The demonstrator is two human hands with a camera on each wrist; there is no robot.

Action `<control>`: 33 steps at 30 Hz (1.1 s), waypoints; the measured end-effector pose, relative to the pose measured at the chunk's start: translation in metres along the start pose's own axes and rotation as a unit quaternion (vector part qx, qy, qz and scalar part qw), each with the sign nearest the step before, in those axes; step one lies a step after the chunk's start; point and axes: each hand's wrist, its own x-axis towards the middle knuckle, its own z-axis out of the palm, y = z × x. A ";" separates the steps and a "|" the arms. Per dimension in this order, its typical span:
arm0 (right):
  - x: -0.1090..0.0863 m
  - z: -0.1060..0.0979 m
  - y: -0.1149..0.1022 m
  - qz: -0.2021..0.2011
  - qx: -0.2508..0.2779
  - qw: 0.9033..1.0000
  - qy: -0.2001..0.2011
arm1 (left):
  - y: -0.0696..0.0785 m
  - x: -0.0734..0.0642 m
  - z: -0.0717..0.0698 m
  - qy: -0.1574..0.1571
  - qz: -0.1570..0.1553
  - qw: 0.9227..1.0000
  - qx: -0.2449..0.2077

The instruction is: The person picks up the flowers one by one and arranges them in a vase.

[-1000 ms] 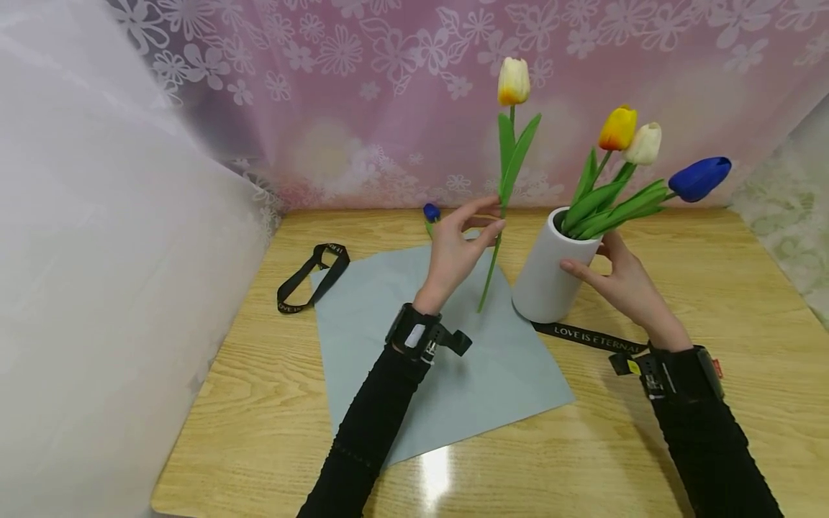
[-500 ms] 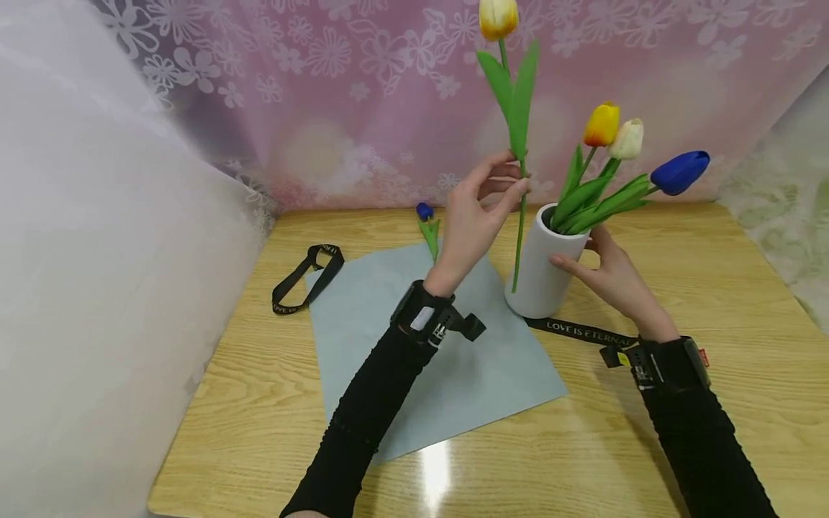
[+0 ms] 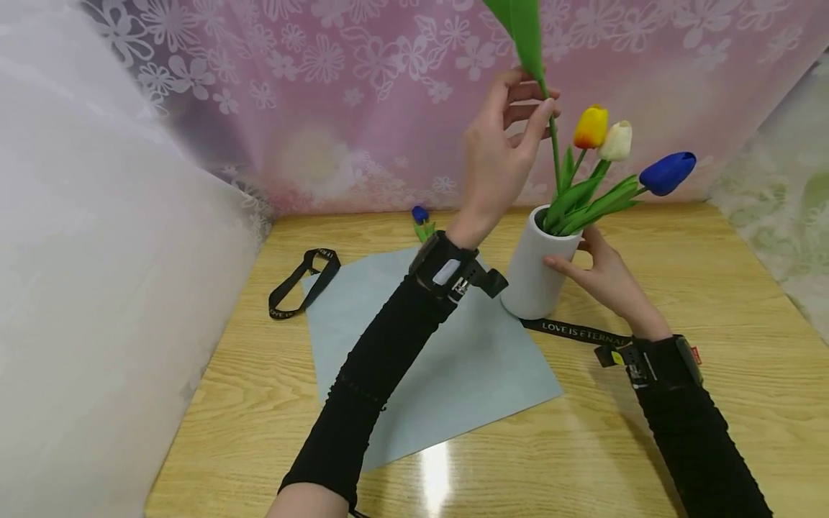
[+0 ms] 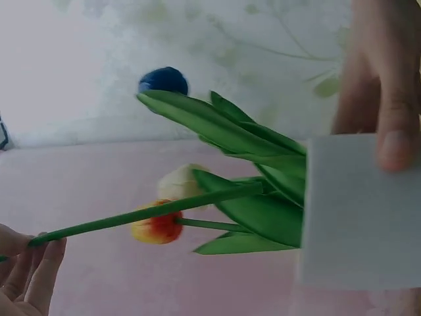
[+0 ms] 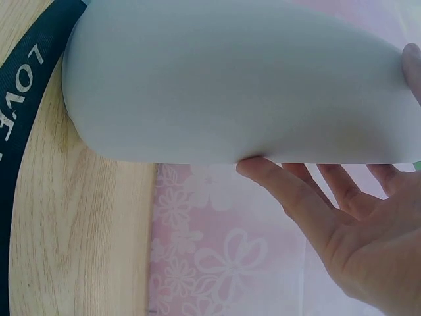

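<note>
My left hand [image 3: 499, 151] pinches the green stem of a tulip [image 4: 131, 219] between thumb and fingers, raised above the vase. Only the tulip's leaves and stem show in the head view; its bloom is out of frame. In the left wrist view the stem's lower end overlaps the leaves at the vase mouth. The white vase [image 3: 540, 270] holds a yellow-orange tulip [image 3: 591, 126], a white tulip [image 3: 615, 141] and a blue tulip [image 3: 668, 173] leaning right. Around the vase's right side, my right hand [image 3: 609, 277] grips with the thumb in front and fingers behind.
Grey-blue wrapping paper [image 3: 453, 374] lies on the wooden table [image 3: 239, 424]. Beyond it is another blue tulip [image 3: 420, 214], partly hidden by my left arm. A looped black ribbon [image 3: 288, 291] lies left; a lettered black ribbon [image 3: 576, 331] runs by the vase's base. A pink floral curtain [image 3: 363, 144] hangs behind.
My left hand has lifted the tulip up and to the right, bringing its stem end from over the paper to the vase mouth. The right hand has kept its grip on the vase.
</note>
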 end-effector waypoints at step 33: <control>0.000 -0.001 0.004 -0.031 0.003 1.000 -0.007 | -0.031 -0.072 0.007 -0.222 -0.033 0.900 0.375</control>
